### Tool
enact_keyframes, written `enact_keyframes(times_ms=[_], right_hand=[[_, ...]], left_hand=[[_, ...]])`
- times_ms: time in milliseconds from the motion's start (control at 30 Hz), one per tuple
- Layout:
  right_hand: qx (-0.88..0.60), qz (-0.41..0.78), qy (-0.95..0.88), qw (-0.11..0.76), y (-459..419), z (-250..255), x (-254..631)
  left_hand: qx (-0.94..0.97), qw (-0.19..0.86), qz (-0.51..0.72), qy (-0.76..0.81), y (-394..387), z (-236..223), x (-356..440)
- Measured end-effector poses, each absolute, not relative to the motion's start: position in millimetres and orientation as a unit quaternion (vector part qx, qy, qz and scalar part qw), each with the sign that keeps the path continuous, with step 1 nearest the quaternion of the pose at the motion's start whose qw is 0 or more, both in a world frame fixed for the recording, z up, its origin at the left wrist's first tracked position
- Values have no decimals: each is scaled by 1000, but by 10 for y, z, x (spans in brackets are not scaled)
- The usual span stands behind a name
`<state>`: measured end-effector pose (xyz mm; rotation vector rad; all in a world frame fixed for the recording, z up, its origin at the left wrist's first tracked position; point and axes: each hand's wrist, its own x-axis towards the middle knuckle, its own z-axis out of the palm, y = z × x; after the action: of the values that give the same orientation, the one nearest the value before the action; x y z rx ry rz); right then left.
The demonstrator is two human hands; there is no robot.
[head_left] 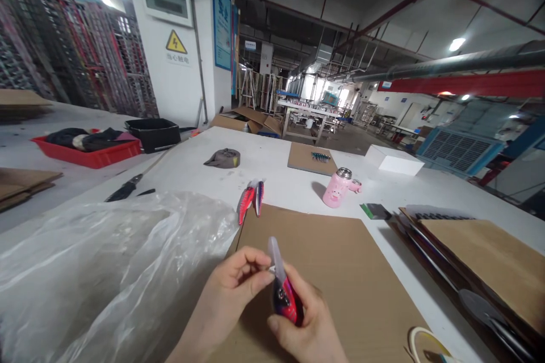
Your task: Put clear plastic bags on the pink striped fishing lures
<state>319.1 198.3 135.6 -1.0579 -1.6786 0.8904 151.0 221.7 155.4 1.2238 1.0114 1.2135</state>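
My right hand [309, 323] is wrapped round a red and purple fishing lure [284, 295] with a clear plastic lip that points up. My left hand [238, 283] pinches the lure near the base of that lip, thumb and fingers closed on it. Both hands hover over a brown cardboard sheet [340, 261] on the white table [272, 153]. Two more red and purple lures [251, 198] lie at the sheet's far left corner.
A big clear plastic bag [97, 266] lies at the left. A pink bottle [336, 187], a small cardboard piece with lures [310, 157], a grey cap [223, 157], a white box [394, 160], a knife [123, 188], a red tray [91, 153] and stacked cardboard [481, 261] are around.
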Motion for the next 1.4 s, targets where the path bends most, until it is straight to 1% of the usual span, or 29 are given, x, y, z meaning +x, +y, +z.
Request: enact_keyframes(times_ms=[133,300,600,733,867,1100,1200,1400], right_hand=[[-431,357,-696,450,1983,1419,3188],[-432,364,-709,423,1985,1540,3193],[-438,398,-700,400,1985,1497,3240],[-431,411,-689,413,1988,1483,3229],[-416,411,-684,437,2005,1492,3207],[-411,396,-692,443,1999,1477,3213],[-416,378,-693,451,2005,1446,3210],[-442,312,-701,465,2050,1265,3225]], left_hand=[[542,503,502,448,2222,1538,1497],[567,489,480,457,2217,1577,1461],[573,499,464,455,2224,1549,1426],[593,481,484,427,2241,1499,1456],[631,419,515,402,2254,1476,1482],[683,316,484,447,2213,1564,1495],[687,304,471,462,2196,1583,1499],[691,318,446,472,2167,1633,1501]])
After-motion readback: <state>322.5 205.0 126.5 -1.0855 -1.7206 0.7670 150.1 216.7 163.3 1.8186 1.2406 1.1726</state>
